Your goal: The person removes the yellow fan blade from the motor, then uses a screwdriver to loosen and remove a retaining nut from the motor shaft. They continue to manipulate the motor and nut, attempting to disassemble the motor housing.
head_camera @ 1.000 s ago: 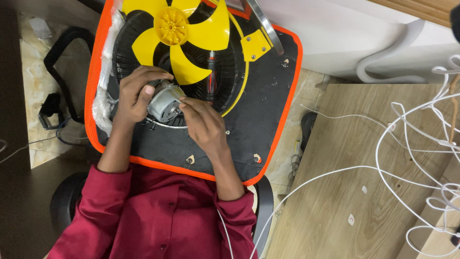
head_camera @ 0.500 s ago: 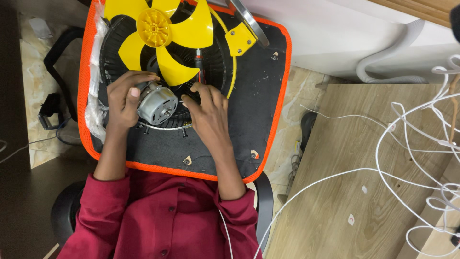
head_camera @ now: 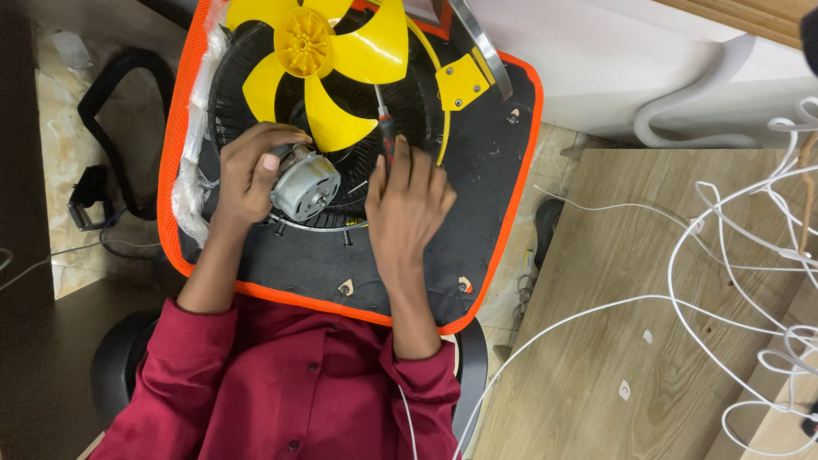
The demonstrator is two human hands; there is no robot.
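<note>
The left hand (head_camera: 251,170) wraps its fingers around the silver motor (head_camera: 304,183), which sits on the black fan grille (head_camera: 256,94) at six o'clock from the yellow fan blade (head_camera: 319,51). The right hand (head_camera: 409,200), at three o'clock from the motor, grips a screwdriver (head_camera: 385,128) pointing toward twelve o'clock. Everything rests on a black mat with an orange edge (head_camera: 503,196).

Right hand (head_camera: 407,198) off the motor (head_camera: 304,183) — now at the screwdriver (head_camera: 385,128) beside the yellow blade (head_camera: 319,47).

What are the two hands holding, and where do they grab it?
The left hand grips the silver fan motor around its round body. The right hand holds a screwdriver by its handle, mostly hidden under the fingers.
</note>
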